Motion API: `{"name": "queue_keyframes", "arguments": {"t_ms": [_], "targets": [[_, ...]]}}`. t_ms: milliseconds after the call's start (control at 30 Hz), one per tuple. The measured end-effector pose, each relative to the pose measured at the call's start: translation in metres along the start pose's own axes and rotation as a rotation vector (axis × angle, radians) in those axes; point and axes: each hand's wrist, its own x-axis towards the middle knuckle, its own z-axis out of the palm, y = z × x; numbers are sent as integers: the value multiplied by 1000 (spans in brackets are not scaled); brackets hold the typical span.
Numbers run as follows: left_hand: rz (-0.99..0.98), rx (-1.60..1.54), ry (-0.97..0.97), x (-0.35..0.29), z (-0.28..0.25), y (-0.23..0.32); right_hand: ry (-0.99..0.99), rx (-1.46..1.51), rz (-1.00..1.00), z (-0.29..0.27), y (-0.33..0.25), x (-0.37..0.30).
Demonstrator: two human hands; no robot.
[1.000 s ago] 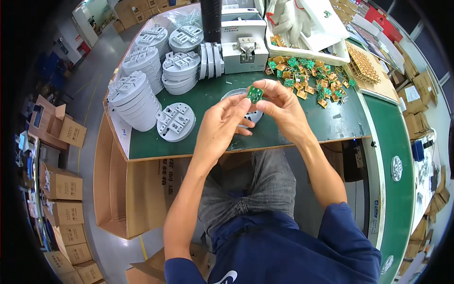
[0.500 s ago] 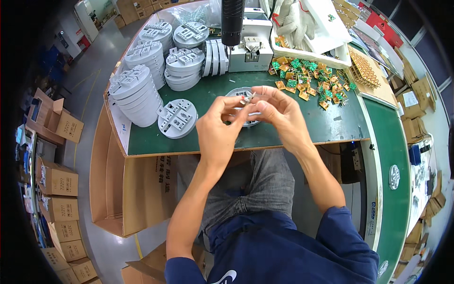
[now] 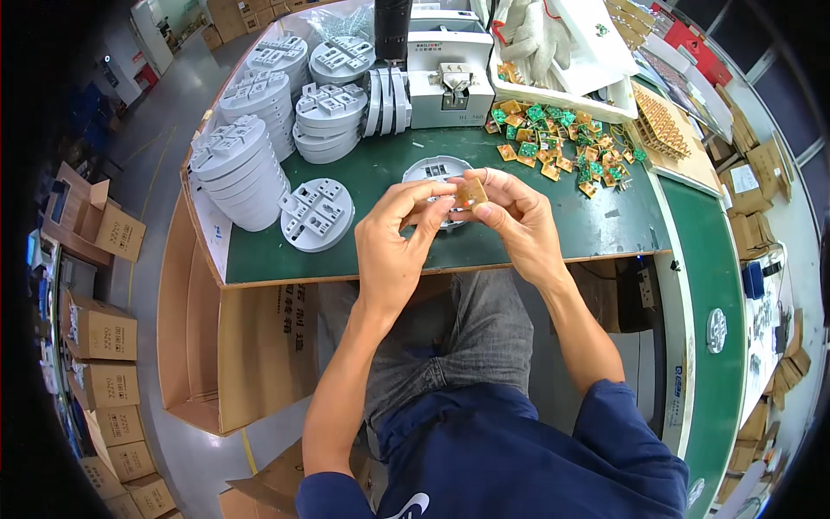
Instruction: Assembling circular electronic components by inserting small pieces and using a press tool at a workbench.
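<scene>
Both hands meet above the green bench [image 3: 380,246]. A small tan circuit board [image 3: 472,194] is pinched between the thumb and fingers of my right hand [image 3: 521,223]. My left hand [image 3: 396,233] is closed too, its thumb and fingertips at the board's left edge; whether it grips the board or a small part on it is hidden by the fingers. Beneath the hands lies a round white plastic housing [image 3: 421,169], partly covered by them. To the left, another round housing [image 3: 317,214] with a raised cross-shaped block lies on the bench.
Stacks of round white housings [image 3: 242,177] stand at the bench's left. A grey machine [image 3: 451,82] sits at the back behind a black cylinder [image 3: 392,30]. Several loose green and tan boards [image 3: 562,143] are scattered right of it, before a white foam box [image 3: 622,102] holding gloves [image 3: 538,35].
The small board has been turned so its flat tan face shows, where before it was nearly edge-on. Both hands stay together over the housing, and the whole view has shifted slightly.
</scene>
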Motion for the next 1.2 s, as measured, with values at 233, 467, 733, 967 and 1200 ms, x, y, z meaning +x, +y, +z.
{"name": "queue_keyframes", "arguments": {"t_ms": [233,467,733,967,1200], "targets": [[42,129,-66,-2,-7,5,-43,-52,26,-3,3,-2],[26,145,-21,-6,-2,-4,-54,-98,6,-3,3,-1],[120,543,-13,2,-8,-35,73,-829,-124,-9,-7,49],[9,654,-113,7,2,-52,-160,-1265,-245,-14,18,74],[16,640,-114,6,-2,-52,-165,-1278,-238,-9,9,71]]}}
